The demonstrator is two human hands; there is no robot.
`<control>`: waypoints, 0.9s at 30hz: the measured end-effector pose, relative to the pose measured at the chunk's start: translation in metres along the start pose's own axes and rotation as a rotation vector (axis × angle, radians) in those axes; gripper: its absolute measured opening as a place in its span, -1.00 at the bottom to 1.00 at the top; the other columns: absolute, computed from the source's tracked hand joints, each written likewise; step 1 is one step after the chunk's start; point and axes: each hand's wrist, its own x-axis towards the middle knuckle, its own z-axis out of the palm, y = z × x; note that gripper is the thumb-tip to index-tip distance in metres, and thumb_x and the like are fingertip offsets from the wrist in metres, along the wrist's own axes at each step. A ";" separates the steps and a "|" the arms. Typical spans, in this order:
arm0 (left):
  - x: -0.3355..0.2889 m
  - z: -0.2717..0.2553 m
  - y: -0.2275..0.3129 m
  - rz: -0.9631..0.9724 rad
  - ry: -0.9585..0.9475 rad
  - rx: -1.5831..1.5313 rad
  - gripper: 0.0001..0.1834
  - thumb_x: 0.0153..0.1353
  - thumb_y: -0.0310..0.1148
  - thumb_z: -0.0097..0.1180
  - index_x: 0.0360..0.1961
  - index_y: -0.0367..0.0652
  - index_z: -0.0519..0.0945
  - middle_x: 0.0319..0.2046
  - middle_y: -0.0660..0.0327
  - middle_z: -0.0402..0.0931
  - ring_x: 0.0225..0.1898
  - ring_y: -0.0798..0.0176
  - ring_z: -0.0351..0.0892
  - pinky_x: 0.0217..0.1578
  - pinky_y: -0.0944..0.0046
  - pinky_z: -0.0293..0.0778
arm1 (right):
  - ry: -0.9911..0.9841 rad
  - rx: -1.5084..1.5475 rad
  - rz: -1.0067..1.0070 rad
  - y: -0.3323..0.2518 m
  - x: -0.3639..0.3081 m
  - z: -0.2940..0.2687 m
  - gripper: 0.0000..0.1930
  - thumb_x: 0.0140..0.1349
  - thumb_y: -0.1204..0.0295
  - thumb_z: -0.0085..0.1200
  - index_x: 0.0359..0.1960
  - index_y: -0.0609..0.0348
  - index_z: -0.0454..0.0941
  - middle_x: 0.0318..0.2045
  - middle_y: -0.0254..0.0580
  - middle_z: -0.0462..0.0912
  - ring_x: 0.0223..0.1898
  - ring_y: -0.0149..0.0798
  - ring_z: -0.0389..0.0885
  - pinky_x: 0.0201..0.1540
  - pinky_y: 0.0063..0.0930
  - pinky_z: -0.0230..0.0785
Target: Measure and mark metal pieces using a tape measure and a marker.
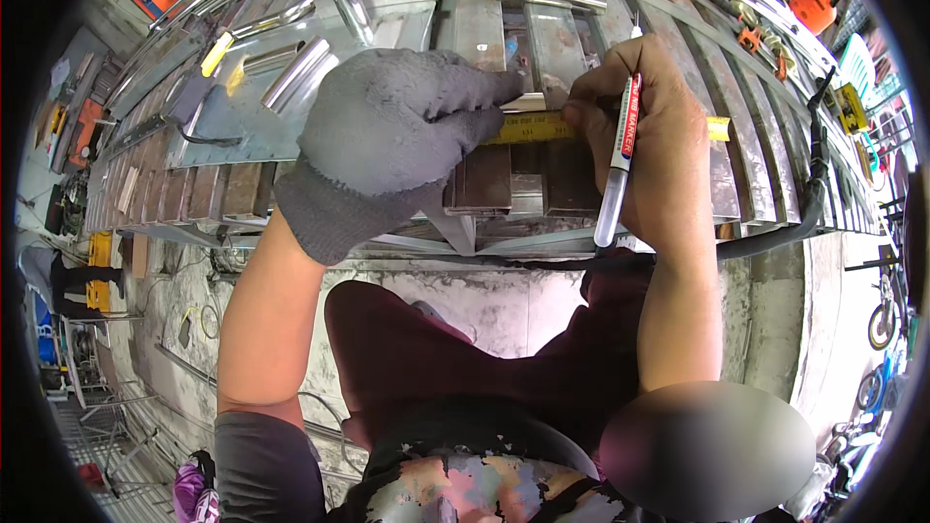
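The left hand (387, 126) wears a thick dark grey cloth glove. Its fingers (480, 126) are pinched around one part of a thin yellow metal measuring tape (531, 128). The tape is stretched from side to side near the front edge of a big surface (475, 5) made of brown and grey metal bars. A bit of shiny silver metal (528, 100) shows just past the tape, between the two hands.

The right hand (659, 126) is bare. Its fingers are curled around a slim white and red marker pen (625, 140) with a clear cap at the low end — the thin tip points up and away from the person. The thumb is at the tape too, and the tape pokes out on the far side of this hand; how hard it presses, I cannot tell.

Near the glove, a short round silver tube (298, 76) lies on a flat blue-grey metal sheet (257, 140).
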 end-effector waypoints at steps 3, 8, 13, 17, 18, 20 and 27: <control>0.000 0.002 -0.003 0.204 0.049 0.145 -0.69 0.45 -0.34 0.46 0.16 -0.10 0.95 -0.07 -0.11 0.90 -0.12 -0.09 0.93 -0.06 0.06 0.79 | 0.002 -0.021 -0.018 0.001 -0.001 -0.001 -0.66 0.36 0.78 0.50 -0.06 0.21 0.56 -0.22 -0.23 0.86 -0.16 -0.41 0.80 0.02 -0.40 0.68; 0.001 0.002 -0.005 0.162 0.073 0.100 -0.70 0.46 -0.37 0.46 0.16 -0.12 0.95 -0.12 -0.06 0.90 -0.10 -0.10 0.93 -0.02 0.05 0.81 | -0.001 0.104 0.100 -0.002 -0.002 0.001 -0.67 0.32 0.61 0.51 0.01 0.18 0.61 -0.19 0.04 0.88 -0.09 0.28 0.88 0.00 0.03 0.68; 0.002 -0.005 -0.006 0.527 0.003 0.491 -0.68 0.46 -0.50 0.46 0.20 -0.24 0.90 0.00 0.00 0.90 0.00 -0.08 0.91 0.07 0.05 0.81 | 0.008 0.032 -0.036 0.002 -0.004 0.003 -0.63 0.38 0.85 0.45 -0.04 0.22 0.49 -0.19 -0.17 0.87 -0.08 -0.41 0.84 0.06 -0.42 0.72; 0.000 -0.007 -0.005 0.538 0.033 0.513 -0.68 0.39 -0.52 0.49 0.15 -0.26 0.90 0.02 -0.01 0.90 0.02 -0.12 0.93 0.06 -0.01 0.83 | 0.019 0.093 -0.026 0.003 -0.007 0.005 -0.62 0.37 0.90 0.40 -0.06 0.23 0.49 -0.17 -0.15 0.87 -0.07 -0.40 0.85 0.08 -0.39 0.74; 0.001 -0.008 -0.005 0.563 0.023 0.511 -0.68 0.37 -0.53 0.49 0.14 -0.26 0.89 0.02 -0.01 0.90 0.03 -0.14 0.94 0.05 -0.02 0.83 | 0.017 0.095 -0.021 0.003 -0.007 0.006 -0.62 0.37 0.89 0.41 -0.06 0.22 0.49 -0.18 -0.15 0.87 -0.06 -0.40 0.86 0.08 -0.39 0.74; 0.004 -0.009 -0.006 0.693 0.044 0.611 -0.73 0.41 -0.48 0.45 0.10 -0.22 0.92 0.00 0.07 0.91 -0.02 -0.06 0.95 -0.01 0.05 0.86 | 0.018 0.104 -0.016 0.002 -0.007 0.007 -0.62 0.37 0.88 0.42 -0.05 0.22 0.49 -0.18 -0.16 0.86 -0.06 -0.39 0.86 0.07 -0.39 0.75; 0.004 -0.007 -0.005 0.542 0.049 0.472 -0.76 0.47 -0.43 0.45 0.09 -0.17 0.95 -0.03 0.16 0.93 -0.06 0.03 0.95 -0.03 0.15 0.87 | 0.054 -0.005 -0.104 0.002 -0.007 0.004 -0.63 0.37 0.83 0.47 -0.10 0.19 0.50 -0.19 -0.20 0.88 -0.09 -0.37 0.88 0.06 -0.39 0.75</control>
